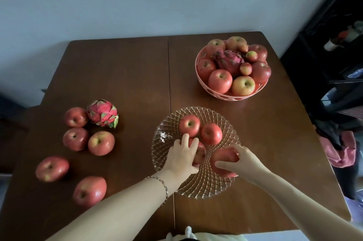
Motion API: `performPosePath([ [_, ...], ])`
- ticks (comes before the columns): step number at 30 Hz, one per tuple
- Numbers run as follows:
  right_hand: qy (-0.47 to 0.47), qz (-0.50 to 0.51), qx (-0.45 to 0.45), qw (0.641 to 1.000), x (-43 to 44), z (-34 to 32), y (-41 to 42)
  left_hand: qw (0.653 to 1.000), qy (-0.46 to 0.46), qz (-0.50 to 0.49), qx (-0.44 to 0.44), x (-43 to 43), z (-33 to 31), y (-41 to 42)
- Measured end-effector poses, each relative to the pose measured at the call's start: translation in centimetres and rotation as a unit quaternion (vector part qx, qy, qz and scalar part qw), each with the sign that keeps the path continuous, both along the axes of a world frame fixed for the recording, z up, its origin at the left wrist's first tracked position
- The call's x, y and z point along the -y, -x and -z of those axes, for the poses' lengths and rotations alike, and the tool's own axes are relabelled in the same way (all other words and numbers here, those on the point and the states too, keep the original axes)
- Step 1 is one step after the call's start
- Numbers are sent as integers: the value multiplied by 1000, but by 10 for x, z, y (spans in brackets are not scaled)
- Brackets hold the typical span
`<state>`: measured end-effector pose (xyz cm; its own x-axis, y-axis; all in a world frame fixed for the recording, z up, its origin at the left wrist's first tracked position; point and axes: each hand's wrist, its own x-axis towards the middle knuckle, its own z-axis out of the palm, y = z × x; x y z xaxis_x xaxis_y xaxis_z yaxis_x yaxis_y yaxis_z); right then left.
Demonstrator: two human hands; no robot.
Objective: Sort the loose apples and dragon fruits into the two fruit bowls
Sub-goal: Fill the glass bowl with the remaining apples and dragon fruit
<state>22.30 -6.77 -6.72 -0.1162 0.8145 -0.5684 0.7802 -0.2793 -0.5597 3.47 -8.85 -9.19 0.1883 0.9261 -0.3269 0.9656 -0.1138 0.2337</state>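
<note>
In the glass bowl (196, 185), a clear dish with a cut diamond pattern sitting near the front edge of the brown wooden table (125, 75), both hands are on apples. The left hand (182, 157) lies over a red apple (200, 154) at the bowl's centre, fingers curled down around it. The right hand (238, 159) wraps a larger red apple (223, 157) at the bowl's 3 o'clock side, thumb under and fingers over the top. Two more red apples (189, 125) (211, 133) rest touching each other at the bowl's 12 o'clock side. A thin chain bracelet (164, 188) circles the left wrist.

At 1 o'clock from the glass bowl, well apart, stands the pink perforated bowl (204, 85), heaped with red and yellow-red apples around a dark pink dragon fruit (228, 60).

At 9 o'clock, on the left half of the table, loose fruit lies in the open: a dragon fruit (103, 113) with pink and green scales just beside an apple (75, 116), two apples (75, 138) (101, 142) below them, and two more (52, 168) (90, 190) toward the front left edge.

Bare tabletop runs between the loose fruit and the glass bowl, and across the far half of the table to the wall. A seam (169, 75) splits the table down the middle.
</note>
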Motion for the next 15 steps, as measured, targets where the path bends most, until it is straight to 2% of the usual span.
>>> performPosePath([
  [3, -20, -11, -2, 1000, -6, 0, 1, 1000, -4, -8, 11, 2, 3, 7],
  [9, 41, -46, 28, 998, -13, -1, 7, 997, 6, -38, 63, 1, 3, 9],
  [15, 21, -97, 80, 992, -11, -1, 17, 987, 41, -96, 125, 0, 5, 9],
])
